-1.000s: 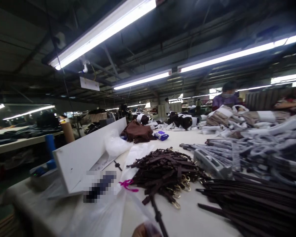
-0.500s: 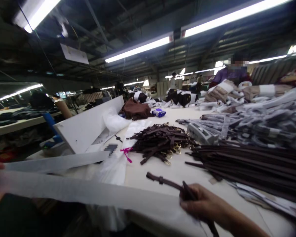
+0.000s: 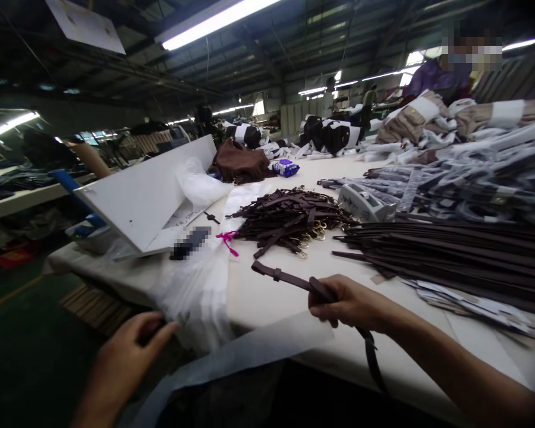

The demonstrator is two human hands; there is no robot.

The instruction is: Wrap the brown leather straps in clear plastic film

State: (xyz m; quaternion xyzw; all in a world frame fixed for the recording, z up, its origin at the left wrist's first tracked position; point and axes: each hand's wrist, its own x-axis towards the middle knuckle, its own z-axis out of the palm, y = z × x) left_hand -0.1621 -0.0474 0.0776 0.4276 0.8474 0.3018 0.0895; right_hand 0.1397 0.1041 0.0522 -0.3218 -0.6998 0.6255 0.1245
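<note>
My right hand (image 3: 345, 304) is closed round a dark brown leather strap (image 3: 280, 276) at the near edge of the white table (image 3: 267, 294). One end of the strap lies on the table to the left, the other hangs over the edge. A long white tissue strip (image 3: 249, 351) droops from below that hand toward my left hand (image 3: 127, 356), whose fingers curl at the strip's blurred upper part, low left. A pile of short brown straps with gold clasps (image 3: 289, 219) lies just beyond.
Long dark straps (image 3: 450, 249) are stacked on the right beside a grey tape dispenser (image 3: 365, 203). A white board (image 3: 147, 193) leans at the left over clear plastic bags (image 3: 200, 189). Wrapped bags (image 3: 428, 119) and a person in purple (image 3: 432, 77) are at the back right.
The view has tipped down. The white strip, earlier stretched taut between my hands, now sags, and my left hand has come in from the far left to lower centre. The right hand keeps the strap.
</note>
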